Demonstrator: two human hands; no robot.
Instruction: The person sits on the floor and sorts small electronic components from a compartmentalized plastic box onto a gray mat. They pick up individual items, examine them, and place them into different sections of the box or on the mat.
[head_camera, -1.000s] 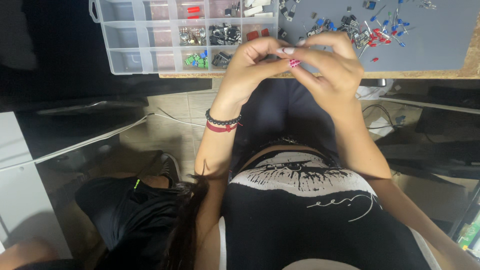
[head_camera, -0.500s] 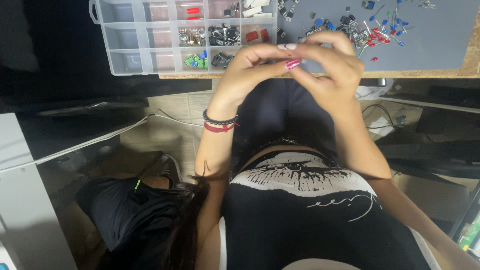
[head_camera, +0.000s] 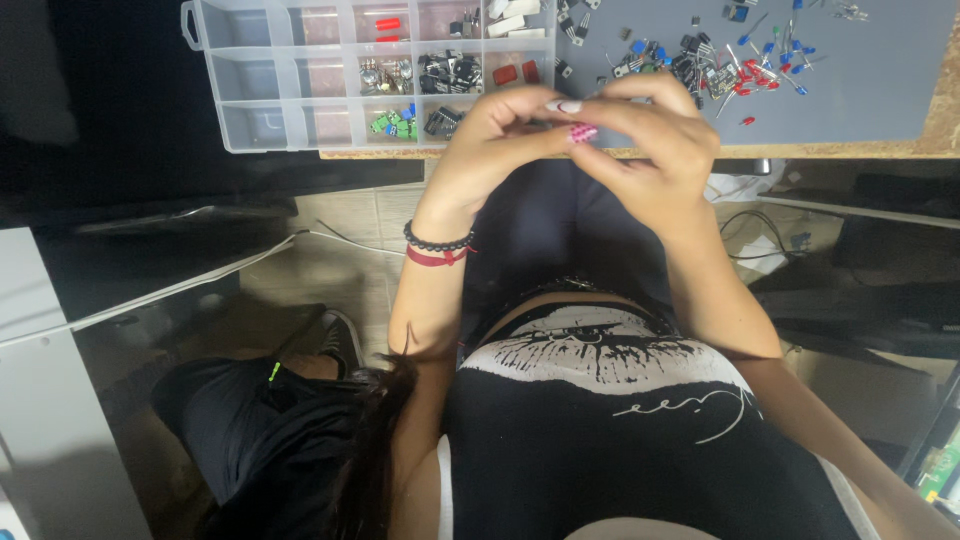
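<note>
A compartment box (head_camera: 300, 90) lies left of loose parts (head_camera: 720, 60) on the mat (head_camera: 870, 90).

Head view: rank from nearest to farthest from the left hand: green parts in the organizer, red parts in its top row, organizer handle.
From the left hand:
1. Green parts, lower compartment, just left of the hand.
2. Red parts, top row, up-left.
3. Organizer handle, far left corner.

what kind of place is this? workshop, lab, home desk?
Likely a home electronics hobby desk. A clear plastic compartment organizer holds sorted parts, loose small electronic components lie scattered on a grey mat, and cables trail under the desk.
</note>
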